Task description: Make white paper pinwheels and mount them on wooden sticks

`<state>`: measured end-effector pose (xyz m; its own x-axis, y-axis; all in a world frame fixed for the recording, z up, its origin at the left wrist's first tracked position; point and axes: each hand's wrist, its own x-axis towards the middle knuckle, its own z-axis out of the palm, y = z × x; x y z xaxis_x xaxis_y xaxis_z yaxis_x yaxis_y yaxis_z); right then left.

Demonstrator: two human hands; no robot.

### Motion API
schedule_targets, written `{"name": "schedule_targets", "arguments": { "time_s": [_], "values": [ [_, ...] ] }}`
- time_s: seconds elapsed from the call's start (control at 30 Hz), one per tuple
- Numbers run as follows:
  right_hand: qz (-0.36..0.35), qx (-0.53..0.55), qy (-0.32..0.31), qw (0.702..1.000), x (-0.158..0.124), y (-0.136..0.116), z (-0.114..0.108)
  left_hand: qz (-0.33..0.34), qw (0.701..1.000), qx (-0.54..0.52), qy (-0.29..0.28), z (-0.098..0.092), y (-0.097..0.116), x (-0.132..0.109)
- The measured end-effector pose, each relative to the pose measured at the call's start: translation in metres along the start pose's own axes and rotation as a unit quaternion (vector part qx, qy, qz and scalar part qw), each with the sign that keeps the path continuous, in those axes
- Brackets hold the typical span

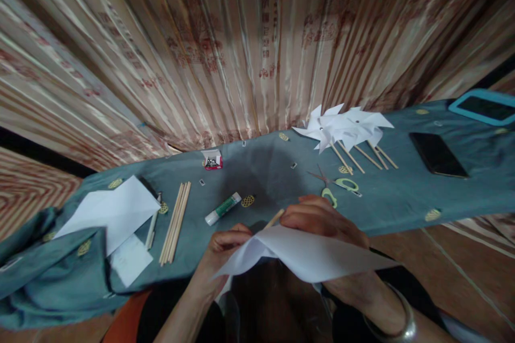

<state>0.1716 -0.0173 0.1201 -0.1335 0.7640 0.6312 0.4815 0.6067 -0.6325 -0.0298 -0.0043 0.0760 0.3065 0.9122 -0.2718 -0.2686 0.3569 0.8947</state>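
Observation:
A white paper pinwheel (317,254), its blades folded and curving, is held between my two hands over the near edge of the table. My left hand (225,244) pinches its left side, fingers closed and partly behind the paper. Fingers of my right hand (322,217) are curled around the pinwheel's far side. The tip of a wooden stick (274,218) pokes out beside the right fingertips; most of it is hidden by the hand and paper. A glue stick (223,209) lies just beyond my left hand. Green-handled scissors (338,185) lie open beyond my right hand.
Several finished pinwheels (346,126) lie at the back right, near a black phone (438,154) and a blue-framed tablet (488,107). A small box of metal pins (212,161), loose wooden sticks (176,222), a pen (153,228) and white paper sheets (116,209) are further left.

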Motion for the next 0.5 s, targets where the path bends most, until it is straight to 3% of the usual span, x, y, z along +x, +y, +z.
{"name": "schedule_targets", "arguments": {
  "time_s": [0.1,0.3,0.5],
  "values": [
    [-0.015,0.008,0.023,1.0,-0.0002,0.0003,0.0001,-0.003,1.0,0.002,-0.001,-0.0003,-0.0009,-0.0001],
    [-0.007,0.0,0.002,1.0,0.0,0.0009,-0.0002,-0.002,1.0,-0.007,0.006,-0.0001,-0.003,-0.0006],
    [-0.024,0.004,0.022,0.999,-0.0001,0.0009,-0.0005,-0.003,1.0,-0.003,0.007,0.0015,-0.0011,-0.0009]
  ]
}}
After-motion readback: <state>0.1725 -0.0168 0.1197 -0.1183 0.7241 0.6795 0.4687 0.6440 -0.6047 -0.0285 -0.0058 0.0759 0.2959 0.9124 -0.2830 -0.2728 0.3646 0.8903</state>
